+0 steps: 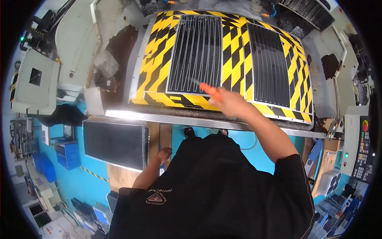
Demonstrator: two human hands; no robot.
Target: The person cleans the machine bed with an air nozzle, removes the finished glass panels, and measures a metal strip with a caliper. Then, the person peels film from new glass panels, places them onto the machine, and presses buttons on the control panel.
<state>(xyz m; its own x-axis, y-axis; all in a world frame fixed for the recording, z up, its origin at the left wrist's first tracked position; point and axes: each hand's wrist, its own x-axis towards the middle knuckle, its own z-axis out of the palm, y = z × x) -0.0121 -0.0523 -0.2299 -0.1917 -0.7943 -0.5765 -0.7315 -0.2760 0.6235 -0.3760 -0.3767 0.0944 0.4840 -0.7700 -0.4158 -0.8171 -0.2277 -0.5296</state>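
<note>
My right hand (pixel 230 102) is closed around the orange handle of a slim tool (pixel 209 90). Its thin grey tip reaches over the left black panel (pixel 195 51), which has long looping grooves cut into it. Whether the tip touches the panel, I cannot tell. A second grooved black panel (pixel 270 63) lies to the right. Both sit in a bed covered with yellow-and-black striped tape (pixel 234 59). My left hand (pixel 164 154) hangs low beside a stack of flat black panels (pixel 113 143), its fingers mostly hidden.
A bright metal rail (pixel 167 119) runs along the bed's near edge, between my body and the machine. On the right stands a control panel (pixel 363 147) with buttons and a red knob. Blue bins (pixel 67 155) are on the floor at left. Dark debris (pixel 121 49) lies beside the bed.
</note>
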